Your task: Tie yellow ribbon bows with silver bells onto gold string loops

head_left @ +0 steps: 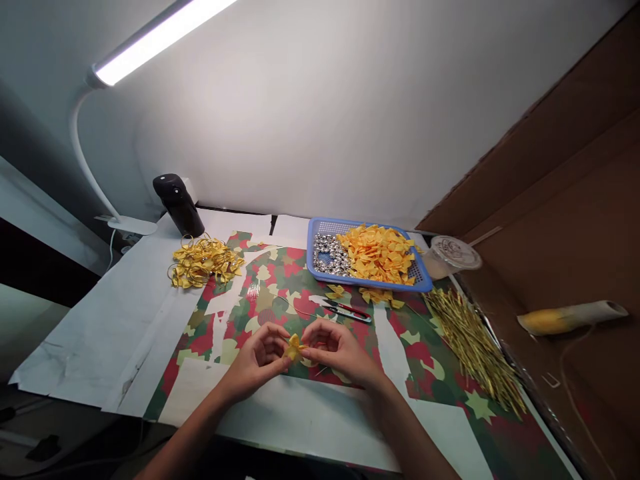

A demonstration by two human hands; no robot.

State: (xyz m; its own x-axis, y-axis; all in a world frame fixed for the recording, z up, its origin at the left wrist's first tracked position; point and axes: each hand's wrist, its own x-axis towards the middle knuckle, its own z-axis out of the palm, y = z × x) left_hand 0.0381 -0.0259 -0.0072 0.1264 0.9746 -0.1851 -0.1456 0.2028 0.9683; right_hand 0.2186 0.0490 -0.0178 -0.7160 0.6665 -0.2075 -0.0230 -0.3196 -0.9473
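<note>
Both hands meet over the camouflage-patterned table cover [280,280], pinching a small yellow ribbon bow [295,347] between them. My left hand [257,360] grips the bow from the left with curled fingers. My right hand [335,350] pinches it from the right, its fingers closed. A thin wire or thread trails from the bow toward the table, too fine to follow. Red-handled snips [347,311] lie just beyond my hands.
A blue basket [415,283] holds yellow ribbon pieces [377,253] and silver bells [330,255]. Gold twist ties [473,340] lie at right, finished gold bows [203,261] at back left. A desk lamp [125,225], black device [179,203], plastic cup [453,255] and cardboard wall [575,220] surround.
</note>
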